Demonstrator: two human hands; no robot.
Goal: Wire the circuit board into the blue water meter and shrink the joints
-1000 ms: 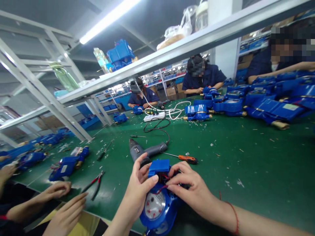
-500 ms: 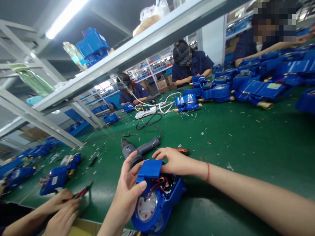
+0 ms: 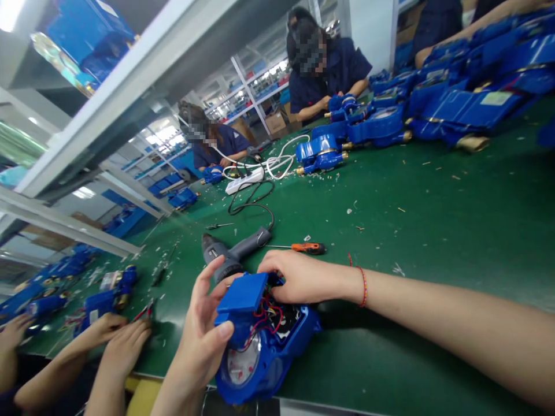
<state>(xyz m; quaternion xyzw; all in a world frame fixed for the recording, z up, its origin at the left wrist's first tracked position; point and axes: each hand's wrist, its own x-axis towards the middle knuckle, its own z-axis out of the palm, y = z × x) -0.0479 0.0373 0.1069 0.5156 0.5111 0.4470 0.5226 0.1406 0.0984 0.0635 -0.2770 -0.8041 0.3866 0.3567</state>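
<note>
A blue water meter [image 3: 277, 358] lies at the near edge of the green table, its dial up and its housing open with red and black wires [image 3: 263, 319] showing. My left hand [image 3: 203, 335] grips the meter's left side, thumb on the tilted blue lid [image 3: 241, 293]. My right hand [image 3: 297, 278] rests on the far side of the open housing, fingers curled down into the wiring. Just beyond it lie a grey electric screwdriver [image 3: 236, 252] and an orange-handled screwdriver [image 3: 307, 248].
A co-worker's two hands [image 3: 115, 344] hold red pliers at the lower left beside more blue meters [image 3: 102, 297]. Several meters [image 3: 437, 98] are piled at the far right. A white power strip [image 3: 245, 180] with cables lies mid-table. Two people sit across. A metal shelf [image 3: 143, 86] runs overhead.
My right hand left the meter's front and reached over to its far side. The blue lid has tilted up and left, exposing more wiring. The view has dropped and swung right.
</note>
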